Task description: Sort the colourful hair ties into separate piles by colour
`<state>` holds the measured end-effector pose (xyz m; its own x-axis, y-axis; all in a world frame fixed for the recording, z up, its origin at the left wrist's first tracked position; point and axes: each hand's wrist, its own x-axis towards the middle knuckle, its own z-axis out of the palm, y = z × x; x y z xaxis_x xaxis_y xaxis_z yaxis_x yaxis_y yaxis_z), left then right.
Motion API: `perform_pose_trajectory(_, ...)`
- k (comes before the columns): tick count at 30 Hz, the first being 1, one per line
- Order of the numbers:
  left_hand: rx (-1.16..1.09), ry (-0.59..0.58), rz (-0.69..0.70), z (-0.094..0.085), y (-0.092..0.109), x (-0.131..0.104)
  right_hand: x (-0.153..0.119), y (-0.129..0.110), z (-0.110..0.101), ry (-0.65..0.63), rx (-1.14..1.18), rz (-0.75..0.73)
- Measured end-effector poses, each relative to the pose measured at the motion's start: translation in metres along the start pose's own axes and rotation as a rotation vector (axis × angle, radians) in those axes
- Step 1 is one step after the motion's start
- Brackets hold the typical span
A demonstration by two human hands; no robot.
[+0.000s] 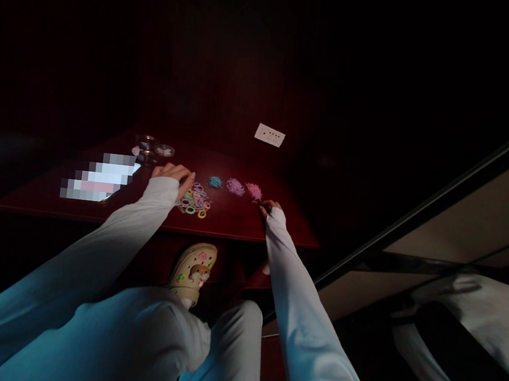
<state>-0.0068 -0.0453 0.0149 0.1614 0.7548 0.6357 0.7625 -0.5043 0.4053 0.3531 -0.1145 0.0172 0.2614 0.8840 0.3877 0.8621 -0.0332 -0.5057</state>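
On a dark red desk point(233, 223) lies a mixed pile of small coloured hair ties point(196, 201). My left hand point(173, 174) rests at the left edge of that pile, palm down, its fingers loosely stretched and apart. Three heaps of tiny band-like pieces lie to the right: a teal heap point(215, 182), a purple heap point(235, 187) and a pink heap point(253, 191). Just below the pink heap is my right hand point(271, 207), thumb and fingertips drawn together near the desk top. Anything between those fingertips is too small to make out.
A lit phone or tablet point(101, 180), partly blurred, lies at the left. Behind it stand clear round containers point(147, 146). A white socket plate point(270, 135) is on the back wall. Below the desk edge show my knees and a beige clog point(194, 272).
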Motion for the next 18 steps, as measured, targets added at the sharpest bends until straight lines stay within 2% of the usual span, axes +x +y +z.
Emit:
perform_pose_trajectory(4, 0.017, -0.009, -0.007, -0.002, 0.001, -0.001, 0.010, -0.011, 0.008, -0.040, -0.017, -0.030)
perform_pose_trajectory(9, 0.035, -0.034, -0.022, -0.007, 0.005, -0.002, 0.017, -0.009, 0.011, -0.076, 0.010, -0.008)
perform_pose_trajectory(18, -0.132, 0.024, -0.218, -0.023, 0.005, -0.005, 0.011, 0.004, 0.007, -0.029, -0.056, 0.060)
